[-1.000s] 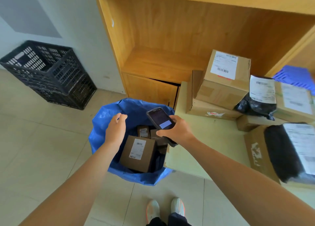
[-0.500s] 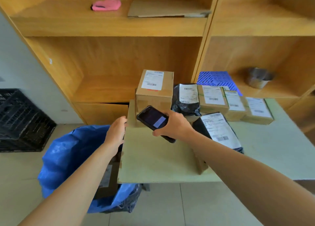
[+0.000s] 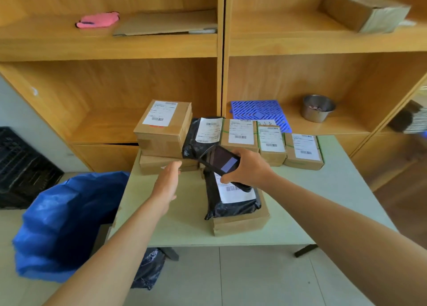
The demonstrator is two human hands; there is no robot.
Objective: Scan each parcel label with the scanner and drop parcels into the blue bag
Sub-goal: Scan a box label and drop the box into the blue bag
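1. Black poly mailer [image 3: 231,197] lay on a flat cardboard box [image 3: 241,221] near the table's [image 3: 323,213] front edge, white label [image 3: 235,191] facing up.
2. Our right hand [image 3: 248,167] gripped the handheld scanner [image 3: 220,161], hovering right over the mailer's far end.
3. Our left hand [image 3: 167,183] was empty, fingers loosely extended, just left of the mailer, not touching.
4. Mailer's long axis ran away from us; the left hand was the free one and, we judged, best placed to grab it.
5. Blue bag [image 3: 67,224] stood on the floor at the table's left, on the left hand's side.
6. More labelled parcels waited at the table's back edge, including a tall cardboard box [image 3: 161,130].
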